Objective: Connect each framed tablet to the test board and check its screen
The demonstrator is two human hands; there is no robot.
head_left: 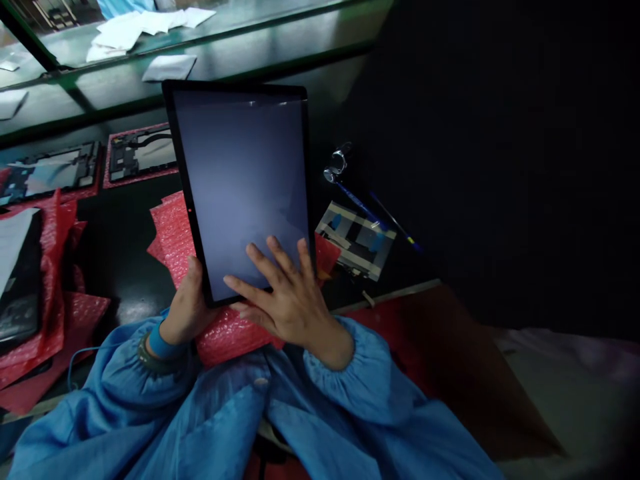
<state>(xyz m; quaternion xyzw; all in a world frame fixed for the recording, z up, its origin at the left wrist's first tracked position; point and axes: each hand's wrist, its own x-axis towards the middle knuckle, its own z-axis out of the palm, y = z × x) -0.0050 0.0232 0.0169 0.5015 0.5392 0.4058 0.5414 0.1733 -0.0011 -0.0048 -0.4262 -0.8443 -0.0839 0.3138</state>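
Tablet, black-framed, its blank screen dark, is held up tilted over red bubble wrap on the desk from where I watch. My view shows the left hand gripping its lower left edge, the right hand spread wide across the glass.

The left hand curls behind a black-framed tablet, its fingers out of sight, while the right hand covers part of the screen's lower edge. At 9 o'clock, a dark device runs off the frame beside red bubble wrap. At 2 o'clock, a small clear fitting is too small to identify. Papers are cut off at 11 o'clock.
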